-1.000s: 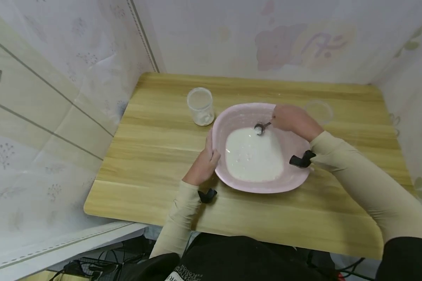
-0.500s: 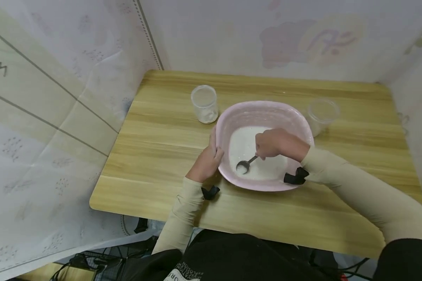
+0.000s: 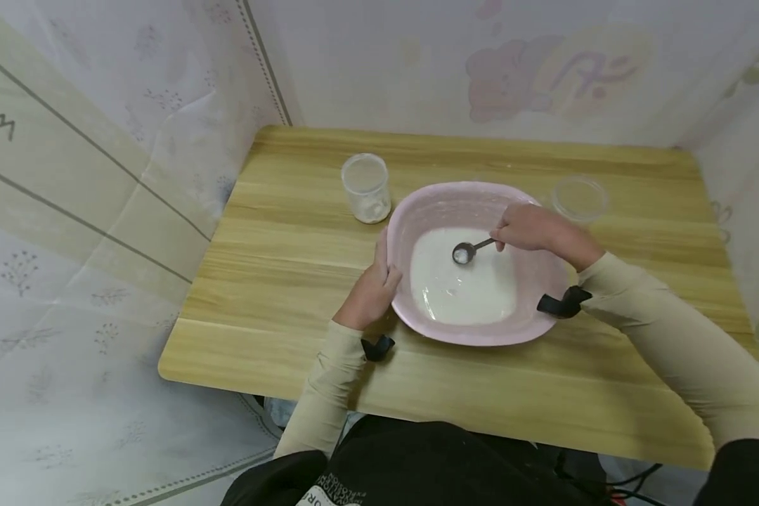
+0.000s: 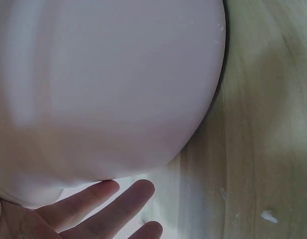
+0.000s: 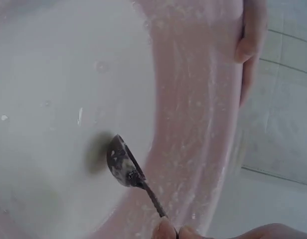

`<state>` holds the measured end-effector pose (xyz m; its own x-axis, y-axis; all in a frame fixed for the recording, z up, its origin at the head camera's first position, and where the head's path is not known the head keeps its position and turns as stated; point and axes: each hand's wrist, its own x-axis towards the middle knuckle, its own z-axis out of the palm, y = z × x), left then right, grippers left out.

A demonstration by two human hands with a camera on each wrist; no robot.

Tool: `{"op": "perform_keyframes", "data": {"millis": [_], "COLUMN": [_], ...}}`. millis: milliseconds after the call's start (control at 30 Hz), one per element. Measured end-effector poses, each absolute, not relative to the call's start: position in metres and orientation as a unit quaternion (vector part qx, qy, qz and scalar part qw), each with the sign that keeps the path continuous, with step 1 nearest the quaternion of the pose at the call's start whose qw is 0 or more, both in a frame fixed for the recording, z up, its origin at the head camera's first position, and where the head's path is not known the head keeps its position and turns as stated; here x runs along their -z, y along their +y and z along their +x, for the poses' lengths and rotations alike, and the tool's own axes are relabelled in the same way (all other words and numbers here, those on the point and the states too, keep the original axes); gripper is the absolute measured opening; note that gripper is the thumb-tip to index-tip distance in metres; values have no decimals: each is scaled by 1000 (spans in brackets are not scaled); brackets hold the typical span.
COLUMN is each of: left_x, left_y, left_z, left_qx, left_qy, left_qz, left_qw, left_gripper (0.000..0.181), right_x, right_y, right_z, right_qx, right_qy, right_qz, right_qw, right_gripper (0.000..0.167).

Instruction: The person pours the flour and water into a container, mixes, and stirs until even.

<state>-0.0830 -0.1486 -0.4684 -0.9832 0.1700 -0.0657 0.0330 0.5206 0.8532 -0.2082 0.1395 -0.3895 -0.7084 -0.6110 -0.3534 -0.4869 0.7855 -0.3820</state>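
A pale pink basin (image 3: 549,270) holds a milky white liquid (image 3: 462,295). My left hand (image 3: 368,289) grips the basin's left rim, with the thumb at the edge and the fingers (image 4: 111,214) along the outer wall. Between thumb and fingertips, my right hand (image 3: 537,228) pinches the handle of a metal spoon (image 5: 124,162). The spoon's bowl is over the liquid in the head view and carries something white. White residue also coats its underside in the right wrist view. Most of the right hand is outside that view.
Left behind the basin stands a clear plastic jar (image 3: 365,190) with white stuff at its bottom. Another clear round container (image 3: 580,199) is at the back right, partly hidden by the right hand. A white crumb (image 4: 269,216) lies on the wooden table (image 3: 272,295). Patterned sheets surround the table.
The spoon went from the basin's back edge down to the front left of the liquid, then back up and right to its middle. The left hand stayed at the rim.
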Motion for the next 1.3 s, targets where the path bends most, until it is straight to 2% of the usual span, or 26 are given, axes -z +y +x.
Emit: {"op": "perform_keyframes", "data": {"millis": [200,400,533,667,867,1100,1300], "left_x": [470,469,468,469,467,466,468], "left_y": [-148,-148,-150,-151,-148,-148,-148], "left_z": [-83,-85,-85,-83,-84,-83,-83], "left_qx": [-494,-494,-490,-494,-497,-496,-503], "left_qy": [864,864,866,865,863,864,859], "left_qz": [61,58,56,51,59,57,68], "left_qw": [72,75,76,73,71,68,67], "left_gripper": [79,78,78,78,79,80,81], "right_x": [402,395,395,399,395,387,392], "right_y": [137,140,142,134,128,136,136], "right_z": [-216,-220,-224,-224,-207,-206,-196], "right_qx": [121,78,87,108,109,147,131], "right_qy": [915,929,935,924,893,897,890], "right_qz": [-302,-266,-252,-287,-318,-326,-331], "right_qw": [240,247,233,230,300,261,287], "right_gripper": [44,40,41,42,41,40,39]}}
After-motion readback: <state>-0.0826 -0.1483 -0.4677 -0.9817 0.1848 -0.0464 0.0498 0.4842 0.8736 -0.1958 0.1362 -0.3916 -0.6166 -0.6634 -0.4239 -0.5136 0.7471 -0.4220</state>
